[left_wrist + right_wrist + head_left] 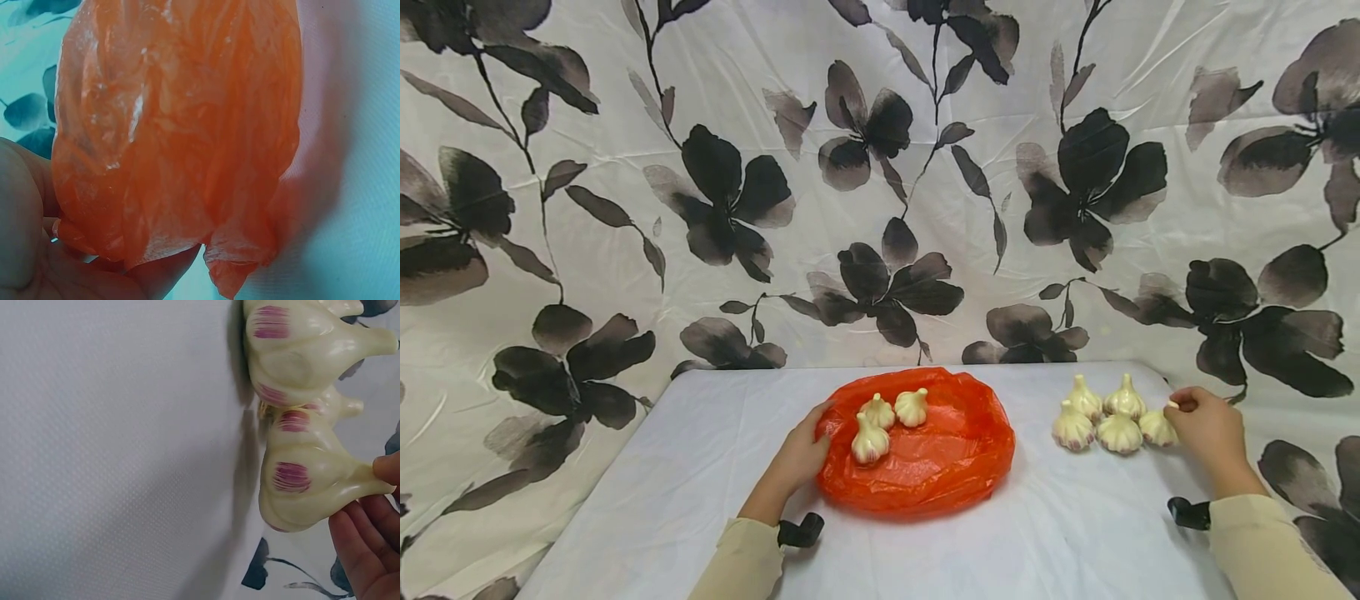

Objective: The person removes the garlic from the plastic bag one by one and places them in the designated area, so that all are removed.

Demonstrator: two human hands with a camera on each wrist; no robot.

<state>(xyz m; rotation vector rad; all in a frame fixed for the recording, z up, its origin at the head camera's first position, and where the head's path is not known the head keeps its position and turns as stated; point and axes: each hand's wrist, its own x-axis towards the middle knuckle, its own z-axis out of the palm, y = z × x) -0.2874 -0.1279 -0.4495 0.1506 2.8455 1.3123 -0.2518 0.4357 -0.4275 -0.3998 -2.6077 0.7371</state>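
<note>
A red plastic bag (925, 471) lies spread open on the table, its rim bunched up all around. Three garlic bulbs (871, 440) sit inside it toward the left. My left hand (800, 450) grips the bag's left rim; in the left wrist view the thin crinkled plastic (181, 144) passes between thumb and fingers. Over at the right, my right hand (1213, 433) pinches the stem of a garlic bulb (300, 478) with purple streaks. That bulb stands at the right end of a cluster of several garlic bulbs (1120, 433), close beside its neighbours.
A white cloth covers the table (700, 475), whose far edge meets a hanging floral fabric (880, 208). A black wrist mount (801, 531) is on the left arm and another mount (1189, 513) on the right.
</note>
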